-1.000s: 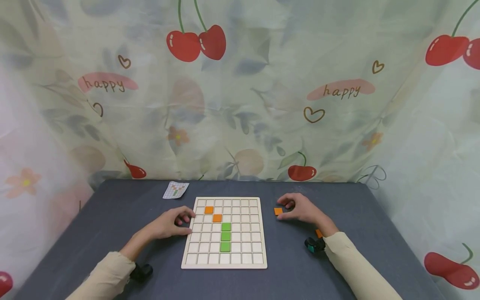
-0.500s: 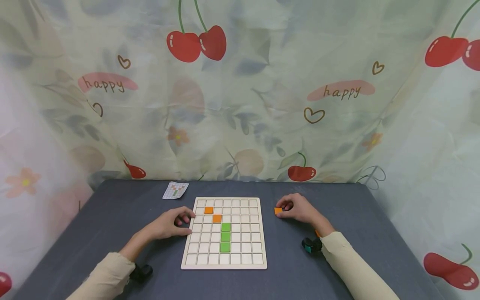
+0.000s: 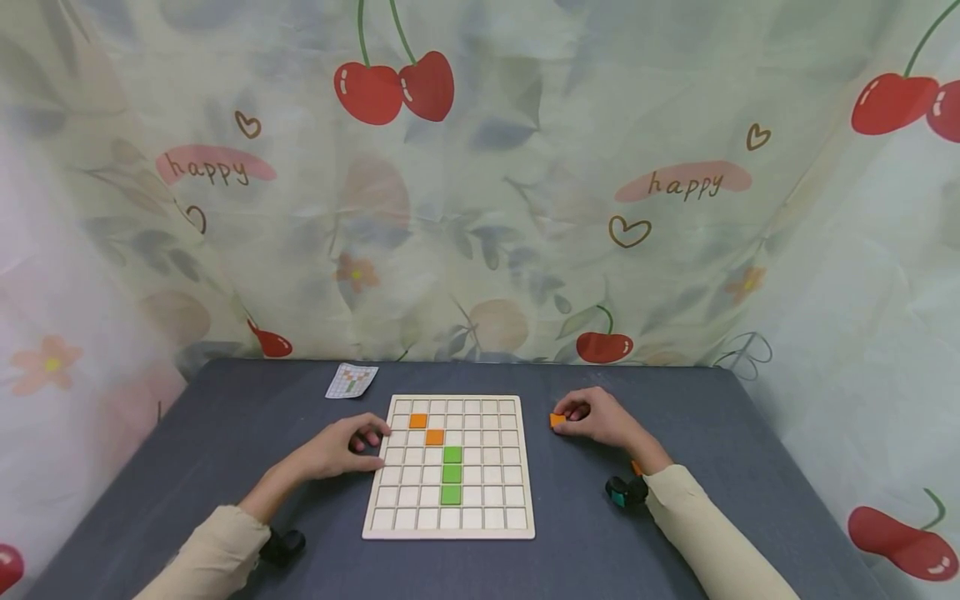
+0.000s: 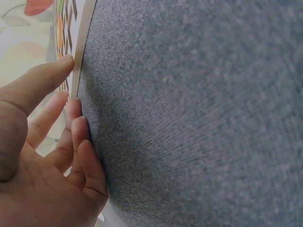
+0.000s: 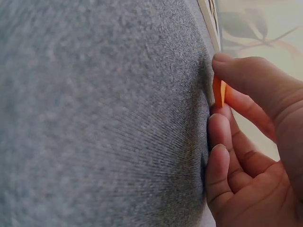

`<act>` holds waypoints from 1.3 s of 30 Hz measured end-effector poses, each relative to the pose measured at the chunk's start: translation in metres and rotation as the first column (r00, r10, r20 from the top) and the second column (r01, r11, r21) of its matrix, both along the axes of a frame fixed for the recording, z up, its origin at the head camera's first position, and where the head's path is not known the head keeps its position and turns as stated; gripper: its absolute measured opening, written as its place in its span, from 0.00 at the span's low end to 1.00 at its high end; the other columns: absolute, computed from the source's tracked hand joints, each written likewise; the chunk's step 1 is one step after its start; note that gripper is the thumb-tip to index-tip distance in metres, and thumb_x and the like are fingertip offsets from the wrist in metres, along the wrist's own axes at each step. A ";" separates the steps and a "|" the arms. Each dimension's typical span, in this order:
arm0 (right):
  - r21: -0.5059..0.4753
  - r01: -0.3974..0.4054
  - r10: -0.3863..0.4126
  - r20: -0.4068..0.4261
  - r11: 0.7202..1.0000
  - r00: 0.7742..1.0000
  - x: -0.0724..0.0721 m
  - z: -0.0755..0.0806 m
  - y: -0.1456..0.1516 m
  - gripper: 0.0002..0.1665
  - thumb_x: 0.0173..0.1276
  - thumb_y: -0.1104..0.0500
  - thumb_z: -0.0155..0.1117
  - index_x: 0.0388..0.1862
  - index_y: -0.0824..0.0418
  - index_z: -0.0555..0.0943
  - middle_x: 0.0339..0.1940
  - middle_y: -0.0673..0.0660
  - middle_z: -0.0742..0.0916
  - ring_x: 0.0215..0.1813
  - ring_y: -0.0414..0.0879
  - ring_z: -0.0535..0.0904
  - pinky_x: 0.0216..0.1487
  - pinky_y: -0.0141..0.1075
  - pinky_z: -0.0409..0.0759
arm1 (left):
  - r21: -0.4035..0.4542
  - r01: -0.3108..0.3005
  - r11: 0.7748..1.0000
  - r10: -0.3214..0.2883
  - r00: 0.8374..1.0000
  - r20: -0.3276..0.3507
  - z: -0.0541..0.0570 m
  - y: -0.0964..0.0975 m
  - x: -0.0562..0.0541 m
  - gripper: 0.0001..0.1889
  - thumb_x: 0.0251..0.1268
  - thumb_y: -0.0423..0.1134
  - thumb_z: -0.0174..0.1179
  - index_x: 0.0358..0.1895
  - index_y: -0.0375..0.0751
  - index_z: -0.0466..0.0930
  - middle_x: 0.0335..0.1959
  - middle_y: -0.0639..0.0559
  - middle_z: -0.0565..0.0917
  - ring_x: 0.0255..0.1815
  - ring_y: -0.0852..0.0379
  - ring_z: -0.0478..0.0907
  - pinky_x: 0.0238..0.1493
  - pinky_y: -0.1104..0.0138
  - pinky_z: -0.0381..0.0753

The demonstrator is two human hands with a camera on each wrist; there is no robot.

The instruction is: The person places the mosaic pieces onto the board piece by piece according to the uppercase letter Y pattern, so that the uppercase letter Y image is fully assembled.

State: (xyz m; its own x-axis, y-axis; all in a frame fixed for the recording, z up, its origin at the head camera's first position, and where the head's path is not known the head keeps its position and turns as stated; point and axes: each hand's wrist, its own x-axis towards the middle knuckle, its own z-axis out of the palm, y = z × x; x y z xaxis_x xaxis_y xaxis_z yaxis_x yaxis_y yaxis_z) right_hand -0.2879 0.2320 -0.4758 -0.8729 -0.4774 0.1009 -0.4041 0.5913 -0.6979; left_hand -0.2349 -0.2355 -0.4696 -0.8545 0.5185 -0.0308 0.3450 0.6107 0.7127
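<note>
In the head view my right hand pinches a small orange square tile between thumb and fingers, right of the board. The right wrist view shows this orange tile tilted on edge between thumb and fingertips, close to the cloth. My left hand rests at the left edge of the white gridded board, thumb and forefinger spread apart and touching its border. On the board lie two orange tiles set diagonally and a column of three green tiles.
A small printed pattern card lies behind the board to the left. Another orange piece is partly hidden under the right wrist. The dark cloth-covered table ends at a printed curtain behind.
My right thumb and fingers have closed on the orange tile, which now sits slightly tilted in the pinch. The left hand and board have stayed put.
</note>
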 end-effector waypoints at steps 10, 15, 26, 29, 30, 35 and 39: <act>-0.045 0.036 -0.035 0.009 0.998 0.999 0.000 -0.002 0.003 0.11 0.63 0.58 0.78 0.42 0.61 0.88 0.32 0.49 0.85 0.34 0.46 0.80 0.38 0.38 0.78 | -0.006 -0.013 1.000 0.013 1.000 0.002 0.001 0.001 0.001 0.21 0.64 0.38 0.73 0.57 0.39 0.79 0.41 0.50 0.76 0.40 0.51 0.72 0.43 0.60 0.72; -0.064 0.035 -0.034 0.012 0.997 0.999 0.002 -0.003 0.003 0.11 0.65 0.58 0.77 0.43 0.61 0.87 0.34 0.50 0.85 0.35 0.46 0.79 0.38 0.37 0.78 | -0.004 -0.010 1.000 0.010 1.000 -0.005 0.001 0.002 0.002 0.21 0.64 0.38 0.73 0.57 0.38 0.79 0.41 0.49 0.76 0.40 0.51 0.72 0.43 0.60 0.72; -0.123 -0.030 0.032 0.016 0.992 0.999 0.008 0.003 -0.006 0.11 0.65 0.58 0.76 0.45 0.59 0.87 0.37 0.50 0.86 0.35 0.46 0.82 0.36 0.37 0.80 | -0.014 -0.020 1.000 0.020 1.000 -0.011 0.001 0.002 0.002 0.21 0.63 0.39 0.73 0.57 0.38 0.79 0.41 0.50 0.76 0.40 0.51 0.73 0.43 0.61 0.72; -0.141 -0.033 0.037 0.026 0.989 0.999 0.009 0.004 -0.009 0.12 0.65 0.59 0.77 0.45 0.61 0.87 0.36 0.51 0.86 0.34 0.47 0.81 0.34 0.36 0.79 | -0.017 -0.021 1.000 0.021 1.000 -0.015 0.000 0.002 0.002 0.21 0.63 0.39 0.73 0.57 0.38 0.79 0.41 0.50 0.76 0.40 0.51 0.73 0.42 0.61 0.72; -0.149 -0.036 0.041 0.028 0.988 0.999 0.010 0.004 -0.010 0.12 0.64 0.60 0.77 0.45 0.62 0.87 0.36 0.52 0.86 0.33 0.47 0.81 0.34 0.36 0.79 | -0.017 -0.021 1.000 0.021 1.000 -0.016 0.000 0.002 0.002 0.21 0.63 0.39 0.73 0.57 0.38 0.79 0.41 0.50 0.76 0.40 0.51 0.73 0.42 0.61 0.72; -0.173 -0.066 0.072 0.024 0.983 0.997 0.011 0.004 -0.016 0.13 0.64 0.62 0.77 0.45 0.64 0.87 0.36 0.53 0.86 0.33 0.48 0.80 0.33 0.35 0.78 | -0.018 -0.020 1.000 0.020 1.000 -0.013 0.001 0.002 0.002 0.21 0.63 0.39 0.73 0.57 0.38 0.79 0.41 0.50 0.76 0.40 0.51 0.73 0.42 0.61 0.72; -0.179 -0.095 0.101 0.027 0.979 0.994 0.012 0.004 -0.023 0.13 0.63 0.63 0.77 0.46 0.63 0.87 0.38 0.53 0.87 0.34 0.48 0.81 0.35 0.35 0.80 | -0.015 -0.019 1.000 0.019 1.000 -0.007 0.000 0.002 0.002 0.21 0.63 0.38 0.73 0.57 0.38 0.79 0.41 0.50 0.76 0.40 0.52 0.73 0.42 0.61 0.72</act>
State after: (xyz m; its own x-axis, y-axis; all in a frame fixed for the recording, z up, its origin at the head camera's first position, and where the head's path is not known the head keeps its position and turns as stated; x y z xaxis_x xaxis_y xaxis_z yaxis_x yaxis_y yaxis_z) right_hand -0.2759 0.2094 -0.4718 -0.8272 -0.5384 0.1612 -0.4271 0.4157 -0.8030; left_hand -0.2333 -0.2332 -0.4692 -0.8646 0.5014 -0.0323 0.3382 0.6283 0.7007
